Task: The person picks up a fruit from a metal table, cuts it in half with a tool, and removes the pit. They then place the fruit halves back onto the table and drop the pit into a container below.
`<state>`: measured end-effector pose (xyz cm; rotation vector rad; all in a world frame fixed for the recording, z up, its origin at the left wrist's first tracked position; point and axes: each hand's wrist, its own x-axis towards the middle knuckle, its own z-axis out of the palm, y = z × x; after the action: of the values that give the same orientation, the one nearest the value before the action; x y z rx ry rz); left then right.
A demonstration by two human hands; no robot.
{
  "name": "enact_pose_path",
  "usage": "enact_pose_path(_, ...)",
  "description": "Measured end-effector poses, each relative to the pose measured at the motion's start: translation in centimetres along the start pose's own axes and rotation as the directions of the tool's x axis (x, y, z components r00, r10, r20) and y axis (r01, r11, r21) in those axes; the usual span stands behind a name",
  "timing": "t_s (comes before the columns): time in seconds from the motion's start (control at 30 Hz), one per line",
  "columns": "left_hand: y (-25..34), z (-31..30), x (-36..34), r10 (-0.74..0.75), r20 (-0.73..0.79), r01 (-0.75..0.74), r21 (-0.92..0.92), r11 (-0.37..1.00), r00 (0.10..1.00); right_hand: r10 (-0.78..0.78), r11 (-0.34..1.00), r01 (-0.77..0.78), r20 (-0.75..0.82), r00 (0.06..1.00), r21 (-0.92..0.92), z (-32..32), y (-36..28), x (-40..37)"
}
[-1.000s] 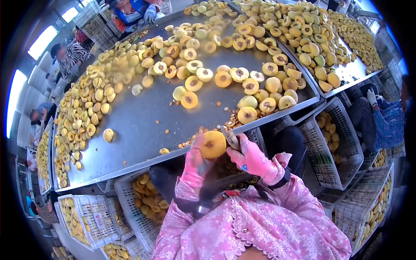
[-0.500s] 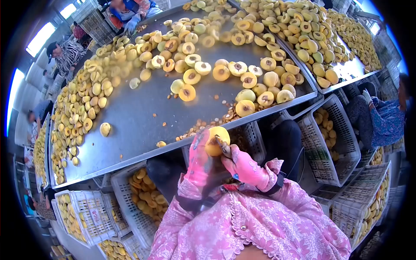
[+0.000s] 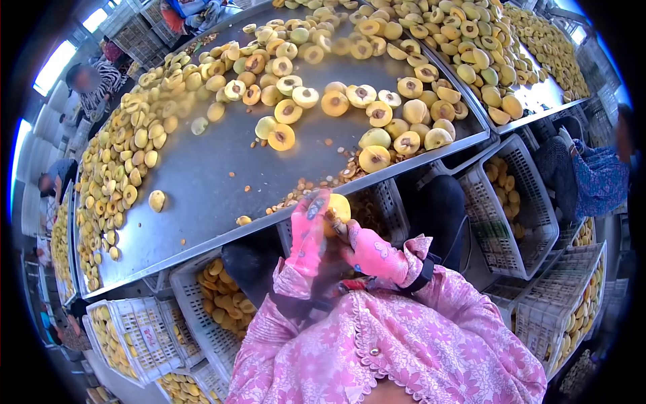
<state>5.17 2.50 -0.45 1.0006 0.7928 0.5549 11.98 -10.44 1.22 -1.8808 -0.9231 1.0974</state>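
My left hand, in a pink glove, is closed around a yellow peach just in front of the metal table's near edge. On its lower side the fruit shows a brownish cut patch. Against that patch press the fingertips of my right hand, also pink-gloved and closed. Something small and dark sits at those fingertips; its kind is hidden. Closest on the tabletop lie loose pits and a halved peach.
Many peach halves cover the metal table. Below its edge, white crates stand at the right, and another crate with peach halves at the left. Co-workers sit at the right and far left.
The peach has turned in my left hand, so less of its cut face shows. My right fingertips have moved slightly lower along it. The whole view has shifted a little.
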Motion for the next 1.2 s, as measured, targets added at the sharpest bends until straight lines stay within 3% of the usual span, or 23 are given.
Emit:
enact_pose_path(0.1, -0.6, -0.1, 0.4, -0.011, -0.015, 0.011, -0.025, 1.0, 1.0, -0.28, 0.958, 0.284, -0.096, 0.955, 0.035, 0.1, 0.6, 0.1)
enact_pose_path(0.2, -0.5, 0.6, -0.2, 0.005, -0.044, -0.01, -0.107, 0.994, 0.999, -0.204, 0.97, 0.193, 0.061, 0.977, 0.151, -0.1, 1.1, 0.6)
enact_pose_path(0.23, -0.3, 1.0, -0.5, 0.008, -0.053, -0.014, -0.118, 0.993, 0.999, -0.097, 0.945, 0.041, 0.159, 0.983, 0.323, -0.4, 0.6, 0.5)
enact_pose_path(0.3, 0.0, 1.4, -1.0, 0.014, -0.072, -0.024, -0.14, 0.99, 0.997, 0.057, 0.761, -0.296, 0.395, 0.917, 0.577, -1.0, -0.8, 0.0)
enact_pose_path(0.4, -1.4, 0.8, 0.1, 0.06, 0.011, -0.058, -0.145, 0.988, 0.998, -0.128, 0.552, -0.443, 0.597, 0.792, 0.706, -1.5, 0.8, 0.6)
enact_pose_path(0.43, -1.5, 0.8, 0.1, 0.052, 0.052, -0.041, -0.188, 0.981, 0.997, -0.203, 0.535, -0.374, 0.545, 0.813, 0.758, -1.3, 1.2, 0.5)
enact_pose_path(0.53, -1.7, 0.8, 0.2, -0.151, 0.043, 0.148, -0.568, 0.81, 0.988, -0.327, 0.466, -0.357, 0.532, 0.781, 0.81, -2.4, -0.3, -0.9)
enact_pose_path(0.57, -1.7, 0.6, 0.2, 0.01, -0.025, -0.018, -0.379, 0.925, 1.0, -0.264, 0.607, -0.259, 0.498, 0.826, 0.751, -3.0, -1.9, -1.9)
enact_pose_path(0.6, -1.4, 0.2, 0.3, 0.181, -0.054, -0.188, -0.163, 0.969, 0.982, -0.322, 0.608, -0.222, 0.492, 0.809, 0.762, -3.2, -1.3, -2.0)
enact_pose_path(0.63, -0.8, -0.3, 0.3, 0.349, -0.043, -0.347, 0.062, 0.936, 0.936, -0.252, 0.654, -0.215, 0.476, 0.842, 0.726, -3.7, -0.9, -1.9)
enact_pose_path(0.67, 0.0, -0.9, 0.4, 0.278, -0.067, -0.28, -0.029, 0.959, 0.958, -0.182, 0.698, -0.212, 0.455, 0.871, 0.684, -4.0, -0.5, -1.7)
enact_pose_path(0.7, 1.0, -1.5, 0.4, 0.205, -0.091, -0.215, -0.124, 0.969, 0.975, -0.002, 0.752, -0.274, 0.418, 0.908, 0.599, -2.9, 1.4, -0.9)
enact_pose_path(0.73, 1.7, -2.4, 0.0, 0.309, -0.104, -0.309, 0.01, 0.951, 0.945, -0.075, 0.922, -0.052, 0.31, 0.948, 0.384, -2.2, 3.5, -0.3)
enact_pose_path(0.77, 2.4, -3.9, -0.4, 0.419, -0.119, -0.395, 0.183, 0.9, 0.9, -0.046, 0.998, 0.03, 0.269, 0.962, 0.062, -2.2, 4.8, -0.1)
enact_pose_path(0.8, 3.7, -5.6, -1.2, 0.449, -0.139, -0.413, 0.229, 0.882, 0.883, -0.034, 0.959, 0.093, 0.217, 0.975, -0.267, -2.3, 5.6, -0.2)
enact_pose_path(0.83, 5.3, -7.3, -2.4, 0.45, -0.21, -0.376, 0.315, 0.871, 0.868, -0.011, 0.963, 0.061, 0.189, 0.982, -0.263, -2.3, 5.8, -0.3)
enact_pose_path(0.9, 7.7, -12.8, -4.5, 0.534, -0.258, -0.254, 0.663, 0.704, 0.805, -0.032, 0.977, 0.039, 0.033, 0.999, -0.208, -1.6, 6.1, -0.5)
enact_pose_path(0.93, 8.5, -16.2, -5.4, 0.568, -0.158, -0.166, 0.863, 0.477, 0.808, -0.04, 0.984, 0.031, -0.049, 0.998, -0.177, -1.1, 6.5, -0.5)
enact_pose_path(0.97, 10.6, -16.7, -7.1, 0.501, -0.095, -0.067, 0.953, 0.295, 0.86, -0.209, 0.972, 0.189, -0.151, 0.966, -0.139, -0.3, 7.2, -0.3)
enact_pose_path(1.0, 11.5, -18.5, -7.4, 0.403, -0.148, 0.079, 0.98, 0.182, 0.903, -0.174, 0.961, 0.167, -0.013, 0.985, -0.22, 0.1, 7.8, 0.4)
enact_pose_path(1.07, 11.3, -20.4, -6.2, 0.366, -0.296, 0.17, 0.925, 0.34, 0.882, -0.056, 0.911, 0.154, 0.254, 0.966, -0.382, 0.8, 8.4, 1.3)
enact_pose_path(1.1, 11.4, -20.1, -4.9, 0.381, -0.234, 0.109, 0.941, 0.32, 0.894, -0.121, 0.887, 0.284, 0.409, 0.904, -0.365, 0.2, 6.5, 0.8)
enact_pose_path(1.2, 12.0, -16.0, 1.8, 0.449, 0.006, -0.11, 0.972, 0.206, 0.894, -0.162, 0.892, 0.336, 0.48, 0.862, -0.302, 1.0, 6.7, 1.1)
